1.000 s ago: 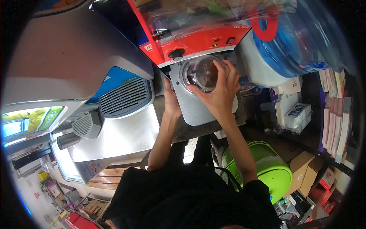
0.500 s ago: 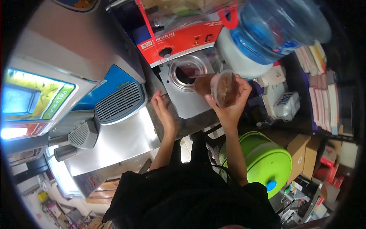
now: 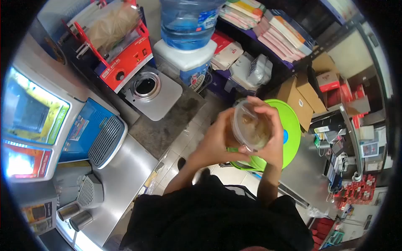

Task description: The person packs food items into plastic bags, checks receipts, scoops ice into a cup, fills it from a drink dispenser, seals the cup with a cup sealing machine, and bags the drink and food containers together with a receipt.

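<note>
A clear plastic cup of brown drink (image 3: 252,130) is held between my two hands, its top turned up toward me. My left hand (image 3: 212,140) wraps the cup's left side, fingers closed against it. On the other side my right hand (image 3: 273,136) grips it, with fingers curled over the upper edge. The film over the top looks sealed, and ice or foam shows beneath. To the left stands the red cup sealer (image 3: 125,62), its round metal cup holder (image 3: 146,88) holding no cup.
Behind the cup is a large bucket with a green lid (image 3: 292,115). A water dispenser (image 3: 184,54) stands beside the sealer. Drink machines with a blue drip tray (image 3: 86,131) line the left counter (image 3: 121,178). Cardboard boxes (image 3: 299,96) and stacked paper packaging (image 3: 278,35) are at the right.
My view has turned right, away from the sealer. The cup has moved away from the sealer plate, and my left hand, free before, now holds it together with my right.
</note>
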Tool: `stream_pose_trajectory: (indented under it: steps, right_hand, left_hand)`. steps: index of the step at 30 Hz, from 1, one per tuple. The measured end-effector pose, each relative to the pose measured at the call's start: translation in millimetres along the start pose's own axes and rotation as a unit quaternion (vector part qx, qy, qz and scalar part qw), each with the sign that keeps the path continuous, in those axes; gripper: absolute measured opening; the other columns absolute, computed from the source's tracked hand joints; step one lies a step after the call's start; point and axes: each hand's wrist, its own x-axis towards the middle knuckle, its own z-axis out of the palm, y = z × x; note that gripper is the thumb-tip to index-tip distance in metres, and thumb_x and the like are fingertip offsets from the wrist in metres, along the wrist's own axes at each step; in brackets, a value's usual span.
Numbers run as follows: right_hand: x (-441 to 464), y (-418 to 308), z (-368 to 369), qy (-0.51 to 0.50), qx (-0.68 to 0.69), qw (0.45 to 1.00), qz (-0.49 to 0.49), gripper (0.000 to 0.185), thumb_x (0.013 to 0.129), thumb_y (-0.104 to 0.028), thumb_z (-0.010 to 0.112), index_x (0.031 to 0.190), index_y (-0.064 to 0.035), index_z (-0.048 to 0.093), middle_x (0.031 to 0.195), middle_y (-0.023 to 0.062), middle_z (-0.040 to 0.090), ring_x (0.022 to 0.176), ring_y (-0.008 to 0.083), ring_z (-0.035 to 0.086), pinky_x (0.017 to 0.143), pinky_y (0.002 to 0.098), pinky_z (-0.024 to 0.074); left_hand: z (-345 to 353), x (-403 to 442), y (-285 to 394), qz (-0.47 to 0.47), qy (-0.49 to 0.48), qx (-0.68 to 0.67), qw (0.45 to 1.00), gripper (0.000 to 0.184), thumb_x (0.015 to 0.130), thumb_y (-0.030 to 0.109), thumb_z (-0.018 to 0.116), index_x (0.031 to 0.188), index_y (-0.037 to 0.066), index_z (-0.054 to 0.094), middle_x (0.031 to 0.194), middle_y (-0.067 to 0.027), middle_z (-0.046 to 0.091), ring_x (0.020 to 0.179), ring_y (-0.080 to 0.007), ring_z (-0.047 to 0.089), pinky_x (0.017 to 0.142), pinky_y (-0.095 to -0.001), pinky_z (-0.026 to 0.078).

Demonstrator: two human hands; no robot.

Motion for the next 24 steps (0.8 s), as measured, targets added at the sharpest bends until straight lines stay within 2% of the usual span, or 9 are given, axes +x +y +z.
stream_pose_trajectory:
  steps: [6, 8, 13, 14, 16, 17, 20, 21, 24]
  right_hand:
    - [-129, -85, -107, 0.137, -0.229, 0.964, 0.013, 0.085, 0.045, -0.031, 0.084, 0.117, -0.0044, 0.046, 0.130, 0.0199, 0.037, 0.119, 0.0317, 0.037, 0.097, 0.0420, 0.0301]
    - [-192, -110, -155, 0.236, -0.261, 0.936, 0.024, 0.080, 0.049, -0.032, 0.082, 0.116, -0.0048, 0.047, 0.130, 0.0190, 0.037, 0.119, 0.0311, 0.038, 0.096, 0.0415, 0.0304]
    - [-378, -177, -244, 0.434, -0.327, 0.836, 0.083, 0.055, 0.069, -0.032, 0.068, 0.113, -0.0054, 0.049, 0.127, 0.0138, 0.043, 0.114, 0.0251, 0.042, 0.090, 0.0381, 0.0342]
    - [-410, -184, -259, 0.467, -0.319, 0.821, 0.084, 0.053, 0.071, -0.032, 0.066, 0.113, -0.0054, 0.049, 0.126, 0.0134, 0.044, 0.114, 0.0247, 0.042, 0.090, 0.0378, 0.0342]
    - [-463, -198, -289, 0.520, -0.301, 0.795, 0.085, 0.048, 0.074, -0.032, 0.064, 0.112, -0.0054, 0.050, 0.125, 0.0126, 0.044, 0.114, 0.0239, 0.042, 0.090, 0.0373, 0.0342]
    - [-483, -205, -303, 0.532, -0.303, 0.787, 0.077, 0.043, 0.078, -0.031, 0.061, 0.110, -0.0053, 0.050, 0.124, 0.0117, 0.045, 0.113, 0.0228, 0.043, 0.090, 0.0361, 0.0340]
    - [-534, -210, -339, 0.556, -0.284, 0.779, 0.059, 0.041, 0.079, -0.030, 0.060, 0.110, -0.0051, 0.050, 0.123, 0.0113, 0.046, 0.113, 0.0217, 0.043, 0.090, 0.0352, 0.0336]
    - [-545, -208, -348, 0.560, -0.272, 0.780, 0.058, 0.045, 0.075, -0.029, 0.064, 0.110, -0.0048, 0.050, 0.122, 0.0118, 0.047, 0.112, 0.0222, 0.043, 0.089, 0.0343, 0.0337]
    - [-584, -209, -397, 0.488, -0.303, 0.817, 0.054, 0.051, 0.068, -0.027, 0.071, 0.110, -0.0048, 0.050, 0.120, 0.0124, 0.048, 0.111, 0.0248, 0.044, 0.089, 0.0351, 0.0338]
  left_hand:
    - [154, -19, 21, -0.001, -0.131, -0.159, 0.979, 0.082, 0.055, 0.010, 0.080, 0.122, 0.002, 0.035, 0.115, -0.0087, 0.050, 0.107, -0.0176, 0.048, 0.090, -0.0314, 0.039]
    - [223, -27, 20, -0.114, -0.197, -0.344, 0.911, 0.080, 0.056, 0.006, 0.078, 0.123, 0.000, 0.035, 0.115, -0.0087, 0.050, 0.106, -0.0177, 0.048, 0.091, -0.0320, 0.039]
    - [406, -73, 28, -0.177, -0.327, -0.452, 0.811, 0.090, 0.057, 0.042, 0.077, 0.123, 0.000, 0.034, 0.106, -0.0183, 0.054, 0.082, -0.0280, 0.059, 0.070, -0.0365, 0.051]
    - [439, -80, 29, -0.181, -0.383, -0.505, 0.752, 0.082, 0.062, 0.032, 0.076, 0.124, 0.001, 0.033, 0.111, -0.0150, 0.050, 0.093, -0.0259, 0.057, 0.076, -0.0358, 0.050]
    - [503, -98, 35, -0.195, -0.446, -0.541, 0.686, 0.088, 0.061, 0.041, 0.076, 0.125, 0.001, 0.032, 0.112, -0.0166, 0.050, 0.090, -0.0268, 0.058, 0.070, -0.0357, 0.052]
    - [528, -109, 38, -0.197, -0.464, -0.518, 0.691, 0.098, 0.057, 0.059, 0.070, 0.125, 0.000, 0.032, 0.110, -0.0176, 0.051, 0.091, -0.0265, 0.057, 0.073, -0.0366, 0.051]
    - [601, -139, 41, -0.209, -0.507, -0.584, 0.598, 0.107, 0.052, 0.072, 0.060, 0.126, 0.000, 0.031, 0.109, -0.0180, 0.051, 0.090, -0.0264, 0.057, 0.075, -0.0371, 0.049]
    - [615, -148, 35, -0.221, -0.514, -0.563, 0.609, 0.115, 0.047, 0.079, 0.053, 0.127, 0.001, 0.029, 0.109, -0.0172, 0.051, 0.089, -0.0262, 0.056, 0.076, -0.0375, 0.048]
    - [694, -166, -2, -0.165, -0.619, -0.636, 0.430, 0.105, 0.056, 0.068, 0.065, 0.130, 0.005, 0.026, 0.116, -0.0183, 0.046, 0.101, -0.0271, 0.050, 0.080, -0.0416, 0.045]
